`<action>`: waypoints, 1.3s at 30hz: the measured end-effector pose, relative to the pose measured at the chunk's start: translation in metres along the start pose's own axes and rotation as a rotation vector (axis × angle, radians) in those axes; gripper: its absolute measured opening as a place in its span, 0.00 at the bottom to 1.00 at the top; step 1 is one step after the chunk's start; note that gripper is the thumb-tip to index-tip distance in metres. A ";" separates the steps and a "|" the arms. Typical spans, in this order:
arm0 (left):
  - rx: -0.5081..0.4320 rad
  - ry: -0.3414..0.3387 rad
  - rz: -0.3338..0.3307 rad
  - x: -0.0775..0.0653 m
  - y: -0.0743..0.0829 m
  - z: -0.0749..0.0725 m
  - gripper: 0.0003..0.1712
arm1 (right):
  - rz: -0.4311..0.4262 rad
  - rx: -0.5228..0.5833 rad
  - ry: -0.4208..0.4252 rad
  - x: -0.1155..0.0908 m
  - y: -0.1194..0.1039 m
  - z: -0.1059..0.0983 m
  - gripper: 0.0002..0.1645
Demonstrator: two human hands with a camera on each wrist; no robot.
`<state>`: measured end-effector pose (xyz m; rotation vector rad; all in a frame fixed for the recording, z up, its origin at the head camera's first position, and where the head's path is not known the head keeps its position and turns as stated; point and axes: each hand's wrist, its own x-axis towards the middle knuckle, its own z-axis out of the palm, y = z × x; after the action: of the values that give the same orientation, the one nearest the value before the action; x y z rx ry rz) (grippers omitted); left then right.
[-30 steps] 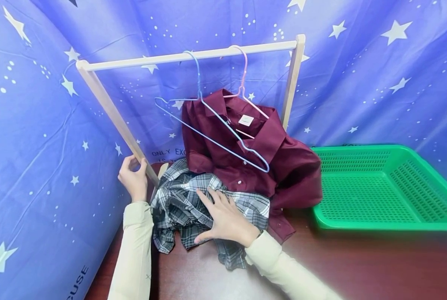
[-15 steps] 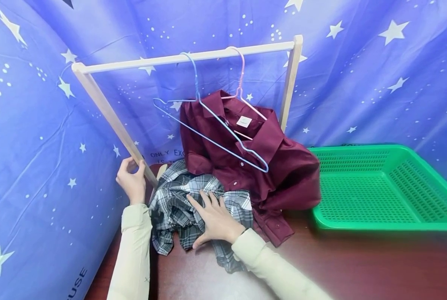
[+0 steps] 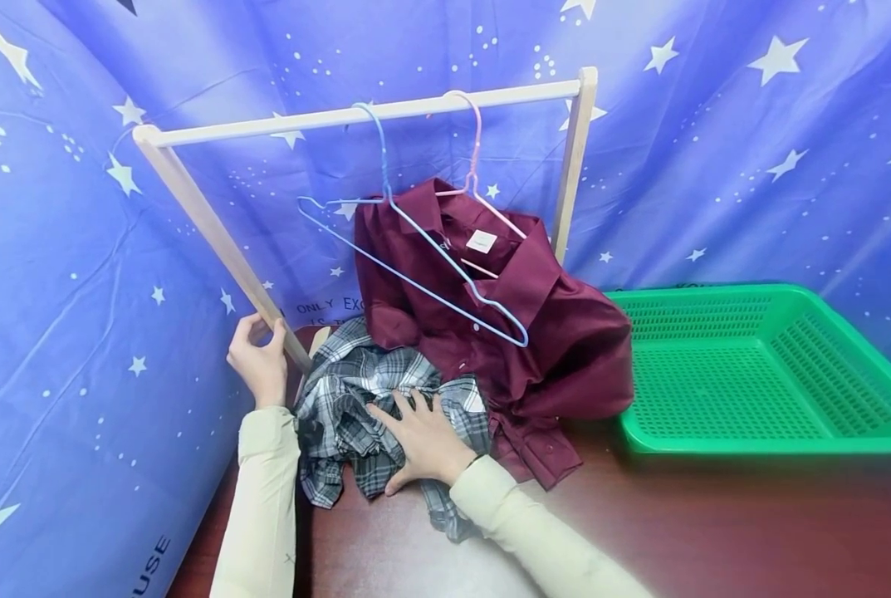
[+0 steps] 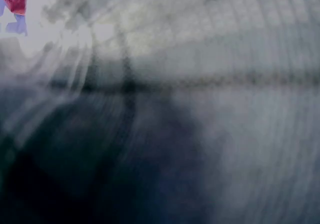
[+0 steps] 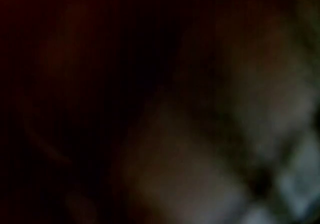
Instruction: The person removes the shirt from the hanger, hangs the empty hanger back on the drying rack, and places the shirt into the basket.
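Observation:
In the head view, my left hand (image 3: 260, 361) pinches the left post of a wooden clothes rack (image 3: 213, 224) low down, between thumb and finger. My right hand (image 3: 426, 444) lies with fingers spread on a crumpled grey plaid shirt (image 3: 340, 394) at the rack's foot. On the bar, a pink hanger (image 3: 477, 145) carries a maroon shirt (image 3: 565, 349), whose lower part touches the plaid one. A bare blue hanger (image 3: 408, 286) hangs in front of it. Blurred grey cloth (image 4: 225, 49) fills most of the left wrist view; the right wrist view is too dark to read.
A green plastic basket (image 3: 714, 448) stands to the right of the maroon shirt on the brown table (image 3: 639, 531). A blue curtain (image 3: 714, 183) with white stars encloses the back and left side.
My right hand has slid left, and the plaid shirt's right edge has come along, baring more of the maroon sleeve. The left hand stays on the post. The view has shifted slightly.

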<state>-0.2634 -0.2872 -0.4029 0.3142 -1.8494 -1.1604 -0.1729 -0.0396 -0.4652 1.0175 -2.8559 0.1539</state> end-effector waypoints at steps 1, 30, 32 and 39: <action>0.002 0.002 0.001 0.000 -0.001 0.000 0.11 | -0.002 -0.012 -0.005 0.001 0.000 0.000 0.75; 0.009 -0.015 -0.011 0.000 0.001 0.000 0.11 | -0.105 -0.199 0.204 -0.013 -0.020 -0.017 0.24; 0.014 -0.015 -0.009 0.001 0.002 0.000 0.11 | -0.119 -0.196 0.196 -0.016 -0.020 -0.024 0.27; 0.006 -0.013 -0.003 0.003 0.001 0.000 0.11 | -0.145 -0.187 0.209 -0.027 -0.018 -0.044 0.32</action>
<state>-0.2646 -0.2888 -0.4003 0.3141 -1.8648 -1.1614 -0.1383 -0.0307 -0.4238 1.0945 -2.5443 -0.0189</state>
